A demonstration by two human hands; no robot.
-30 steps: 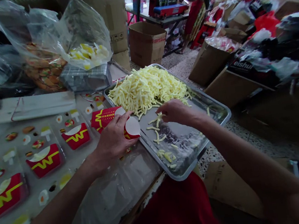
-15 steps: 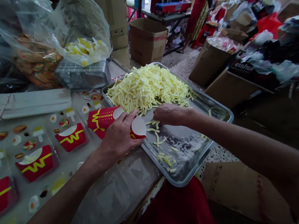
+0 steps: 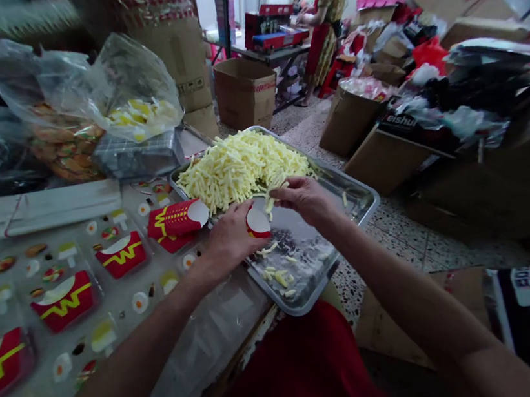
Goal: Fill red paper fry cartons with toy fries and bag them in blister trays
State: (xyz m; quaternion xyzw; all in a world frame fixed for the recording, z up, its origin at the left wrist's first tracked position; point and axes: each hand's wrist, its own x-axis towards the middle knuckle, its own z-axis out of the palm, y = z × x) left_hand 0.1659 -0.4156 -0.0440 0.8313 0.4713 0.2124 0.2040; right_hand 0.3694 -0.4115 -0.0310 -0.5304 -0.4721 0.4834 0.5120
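My left hand (image 3: pixel 231 237) is closed around a small red fry box (image 3: pixel 258 220) whose white inside faces the tray. My right hand (image 3: pixel 308 200) pinches a few pale yellow toy-like fries (image 3: pixel 269 203) just right of the box's opening. Behind both hands, a heap of the same fries (image 3: pixel 236 166) fills the far part of a metal tray (image 3: pixel 303 307). Several loose pieces (image 3: pixel 278 276) lie in its near part. Left of my left hand, a nested stack of red fry boxes (image 3: pixel 177 218) with yellow zigzags rests on the table.
Clear plastic packs with red fry boxes (image 3: pixel 121 255) and small food pieces cover the table's left. Bags of yellow-white pieces (image 3: pixel 144 113) and burger-like pieces (image 3: pixel 61 150) stand behind. Cardboard boxes (image 3: pixel 245 90) crowd the floor. Another person (image 3: pixel 327 21) works at a far table.
My left hand has moved the fry box right, away from the stack and over the tray. My right hand has turned and now shows fries between its fingertips. The view has shifted somewhat.
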